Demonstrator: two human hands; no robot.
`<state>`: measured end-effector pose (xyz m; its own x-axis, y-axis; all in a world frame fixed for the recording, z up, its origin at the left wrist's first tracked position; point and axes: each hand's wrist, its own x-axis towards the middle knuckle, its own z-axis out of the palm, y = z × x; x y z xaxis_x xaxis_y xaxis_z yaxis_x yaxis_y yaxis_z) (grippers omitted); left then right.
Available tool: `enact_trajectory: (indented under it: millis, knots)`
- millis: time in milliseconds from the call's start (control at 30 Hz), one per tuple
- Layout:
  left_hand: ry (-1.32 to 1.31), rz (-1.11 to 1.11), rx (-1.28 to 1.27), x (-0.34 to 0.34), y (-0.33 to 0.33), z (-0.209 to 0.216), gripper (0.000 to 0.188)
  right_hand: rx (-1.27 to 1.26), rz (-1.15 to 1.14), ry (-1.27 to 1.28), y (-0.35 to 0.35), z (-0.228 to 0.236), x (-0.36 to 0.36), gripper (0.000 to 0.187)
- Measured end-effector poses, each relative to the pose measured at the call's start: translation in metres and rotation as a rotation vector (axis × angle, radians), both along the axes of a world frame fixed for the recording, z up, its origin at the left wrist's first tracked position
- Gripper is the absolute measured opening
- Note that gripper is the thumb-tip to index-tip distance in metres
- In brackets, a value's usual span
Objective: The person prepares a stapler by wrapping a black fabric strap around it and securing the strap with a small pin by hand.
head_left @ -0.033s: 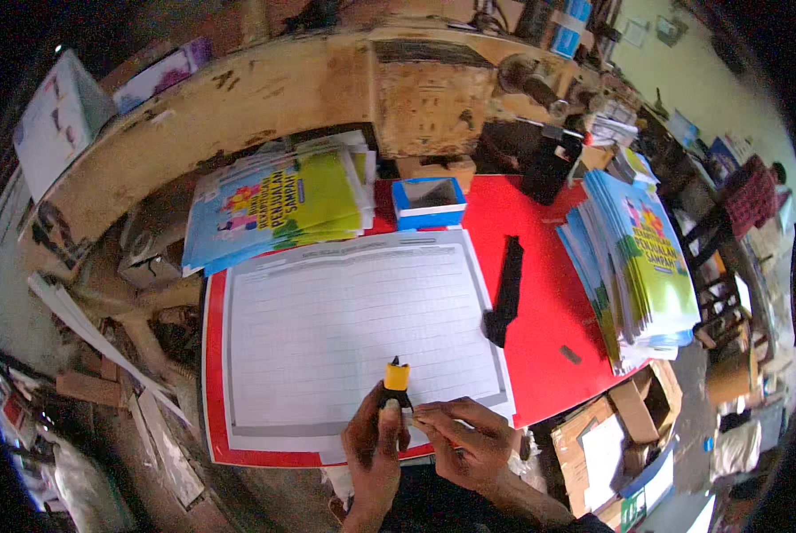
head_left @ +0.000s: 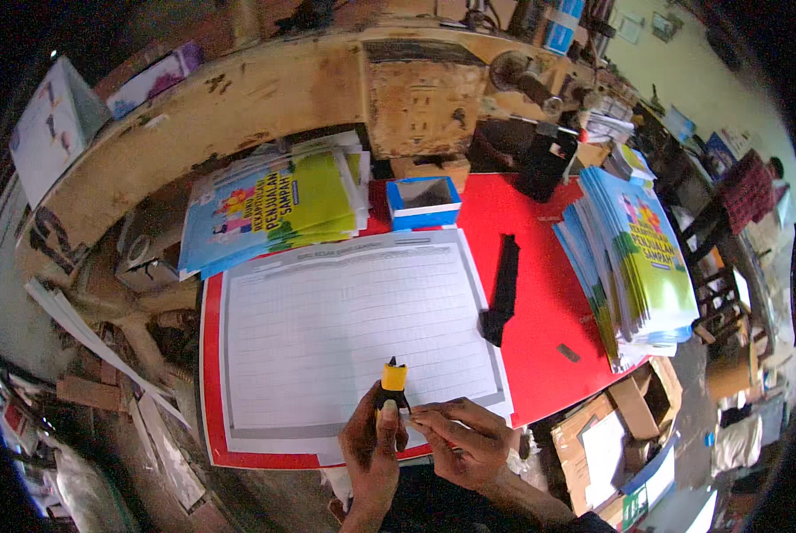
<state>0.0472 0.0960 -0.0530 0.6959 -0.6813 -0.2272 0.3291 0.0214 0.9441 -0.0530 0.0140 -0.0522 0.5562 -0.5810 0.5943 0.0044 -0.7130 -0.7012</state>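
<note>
My left hand [head_left: 374,444] is closed around a small yellow-and-black hand tool [head_left: 394,377], held upright with its dark pronged tip pointing away from me. Close against its lower part, my right hand [head_left: 469,441] pinches with thumb and fingers; what lies between them is too small to make out. Both hands are over the near edge of a large printed grid sheet [head_left: 344,329], which rests on a red board [head_left: 549,293]. To the right of the sheet lies a long black stapler-like tool [head_left: 503,293], and nearer me a short dark strip [head_left: 568,353].
Stacks of colourful booklets stand at the back left [head_left: 269,204] and right [head_left: 647,258]. Between them sits a blue-and-white open box [head_left: 424,202], with a black container [head_left: 547,162] farther right. A cardboard box [head_left: 633,413] stands below the board's right side. Someone in a checked shirt [head_left: 746,191] is far right.
</note>
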Motion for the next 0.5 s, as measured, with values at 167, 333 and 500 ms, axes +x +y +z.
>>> enact_trajectory:
  millis: [167, 333, 500]
  knots:
    - [-0.129, -0.081, 0.093, -0.003, -0.009, -0.002, 0.043, -0.005, 0.040, 0.001, -0.008, -0.012, -0.012, 0.041]
    - [-0.248, -0.172, 0.183, -0.002, -0.010, -0.011, 0.035, -0.123, 0.110, 0.045, -0.018, -0.028, -0.030, 0.042]
    - [-0.558, -0.255, 0.168, -0.002, -0.010, -0.026, 0.033, -0.200, 0.191, 0.097, -0.028, -0.026, -0.041, 0.043]
